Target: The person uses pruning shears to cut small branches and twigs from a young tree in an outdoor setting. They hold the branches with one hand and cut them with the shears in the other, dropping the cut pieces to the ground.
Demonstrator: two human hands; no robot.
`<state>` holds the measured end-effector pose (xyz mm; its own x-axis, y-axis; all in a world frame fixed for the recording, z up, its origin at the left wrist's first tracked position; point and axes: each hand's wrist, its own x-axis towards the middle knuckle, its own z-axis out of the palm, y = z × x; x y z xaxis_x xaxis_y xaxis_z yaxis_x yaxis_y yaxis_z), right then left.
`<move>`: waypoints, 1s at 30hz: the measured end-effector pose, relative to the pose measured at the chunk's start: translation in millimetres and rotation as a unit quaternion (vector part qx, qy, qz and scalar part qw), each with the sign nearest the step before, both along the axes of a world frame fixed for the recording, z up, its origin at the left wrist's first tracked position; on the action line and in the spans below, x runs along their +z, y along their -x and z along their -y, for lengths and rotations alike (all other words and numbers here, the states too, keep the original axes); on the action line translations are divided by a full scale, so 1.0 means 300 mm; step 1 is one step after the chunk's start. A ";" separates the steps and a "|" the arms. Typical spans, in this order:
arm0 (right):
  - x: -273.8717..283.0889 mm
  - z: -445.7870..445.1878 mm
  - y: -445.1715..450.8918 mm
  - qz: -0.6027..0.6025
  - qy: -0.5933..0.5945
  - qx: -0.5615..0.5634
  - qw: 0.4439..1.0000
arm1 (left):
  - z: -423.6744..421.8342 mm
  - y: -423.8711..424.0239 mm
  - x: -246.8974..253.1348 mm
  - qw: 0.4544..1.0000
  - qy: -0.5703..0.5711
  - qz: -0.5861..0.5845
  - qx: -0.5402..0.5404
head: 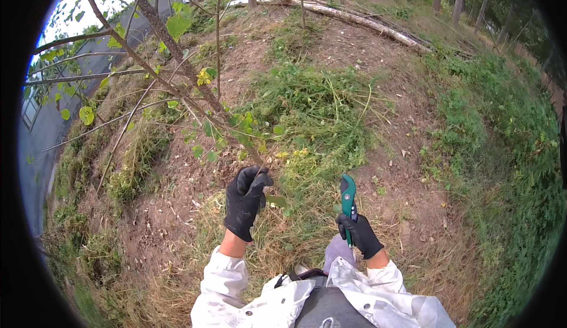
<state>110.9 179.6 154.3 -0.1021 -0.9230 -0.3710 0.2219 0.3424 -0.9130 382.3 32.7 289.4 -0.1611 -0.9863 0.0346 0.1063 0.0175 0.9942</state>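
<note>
My left hand [246, 201], in a black glove, pinches a thin twig between thumb and fingers. A green leaf [277, 201] hangs just to the right of this hand. Beyond the hand, a slender young tree [195, 80] leans up to the left, with leafy side branches [234, 134] close above my fingers. My right hand [361, 235], also gloved in black, grips a green-handled pruning tool [347, 193] pointing up and away from me. Whether it is shears or a folding saw I cannot tell, and the cutting edge is hidden.
Cut weeds [310, 106] lie heaped ahead on bare soil [398, 159]. Farther off, a felled pale trunk [363, 20] crosses the ground near standing trees [460, 0]. Dense green growth [509, 164] covers the right side. A paved road [95, 68] runs along the left.
</note>
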 end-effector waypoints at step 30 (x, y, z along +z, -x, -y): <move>0.260 0.218 1.280 0.006 0.069 -0.072 0.995 | 0.079 1.419 -0.131 0.978 -0.149 -0.110 -0.097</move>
